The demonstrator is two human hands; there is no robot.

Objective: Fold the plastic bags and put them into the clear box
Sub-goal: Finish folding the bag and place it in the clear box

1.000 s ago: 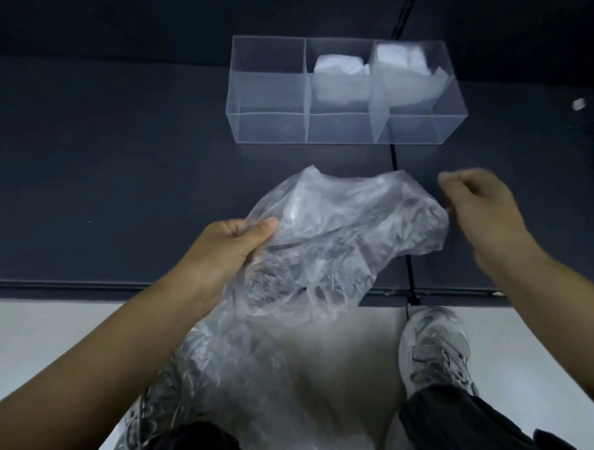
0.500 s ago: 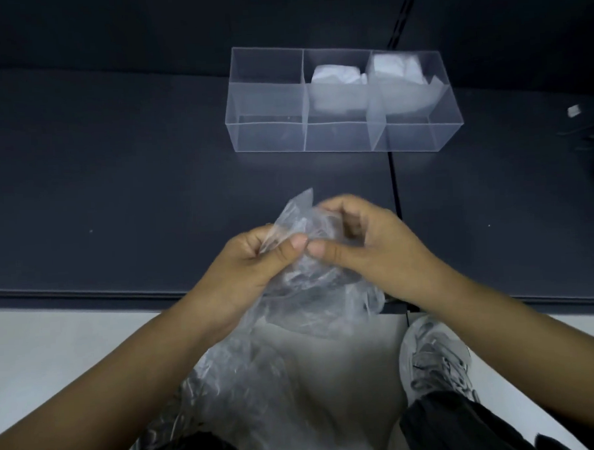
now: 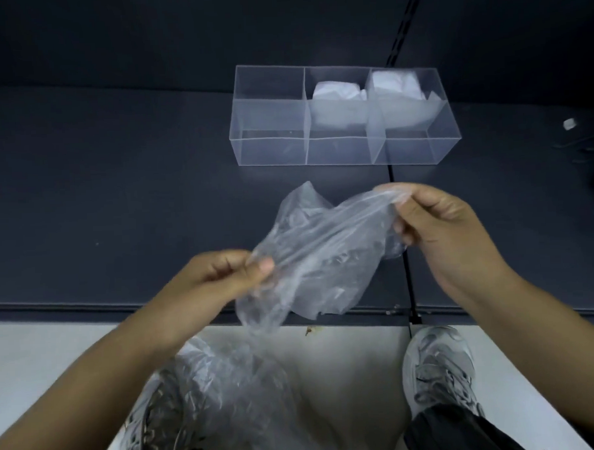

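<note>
A crumpled clear plastic bag (image 3: 320,251) is stretched in the air between both hands, above the near edge of the dark table (image 3: 117,185). My left hand (image 3: 223,279) pinches its lower left corner. My right hand (image 3: 438,225) grips its upper right edge, with film draped over the fingers. The bag's lower part hangs down toward the floor. The clear box (image 3: 272,147) with three compartments stands farther back on the table. Its left compartment holds nothing; folded white bags (image 3: 337,97) fill the middle and right ones.
More clear plastic (image 3: 234,391) lies bunched low down by my left shoe. My grey shoes (image 3: 438,365) stand on a pale floor. A seam (image 3: 406,261) runs across the table under the bag. A small white object (image 3: 569,123) and dark cables sit at the far right.
The hands were together at the bag's middle half a second ago. They have since pulled apart, the right up and to the right, the left down and left, stretching the bag.
</note>
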